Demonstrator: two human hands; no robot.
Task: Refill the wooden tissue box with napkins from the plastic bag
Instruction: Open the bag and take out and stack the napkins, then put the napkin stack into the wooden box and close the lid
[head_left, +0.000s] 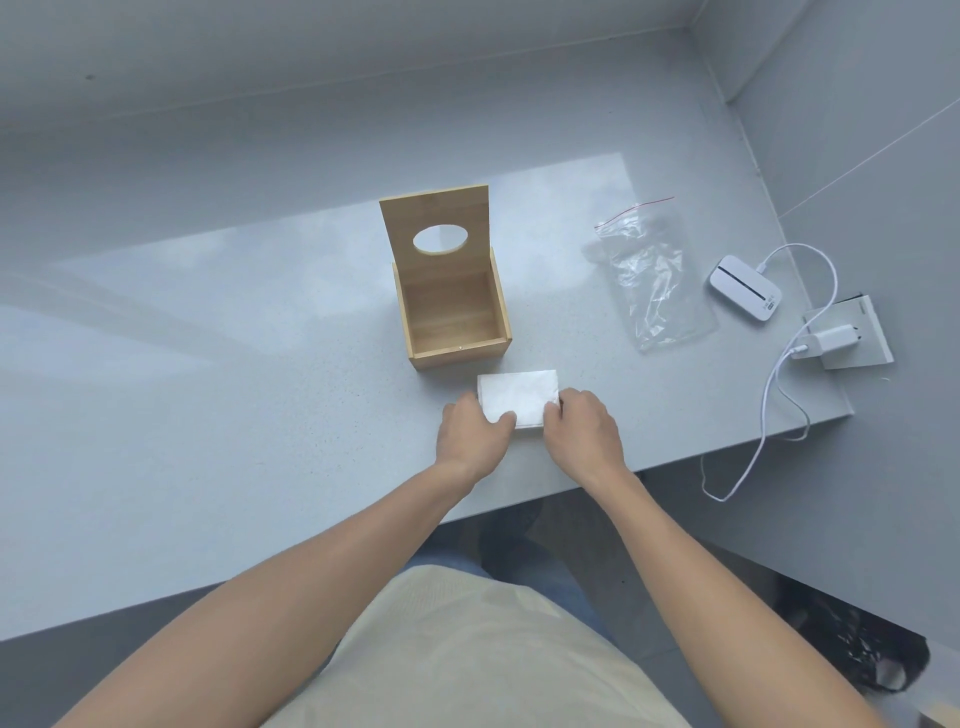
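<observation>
A wooden tissue box (451, 332) stands open on the grey counter, its lid with an oval hole tipped up at the back; nothing is visible inside. Just in front of it lies a white stack of napkins (519, 395). My left hand (474, 431) grips the stack's near left corner, thumb on top. My right hand (582, 428) grips its near right edge. A clear plastic bag (654, 280) with a red zip strip lies flat and empty to the right of the box.
A white pocket device (746, 288) with a white cable (769, 410) sits at the right, beside a charger plugged into a socket plate (852, 338). The counter edge (519, 506) runs just below my wrists. Walls close the back and right.
</observation>
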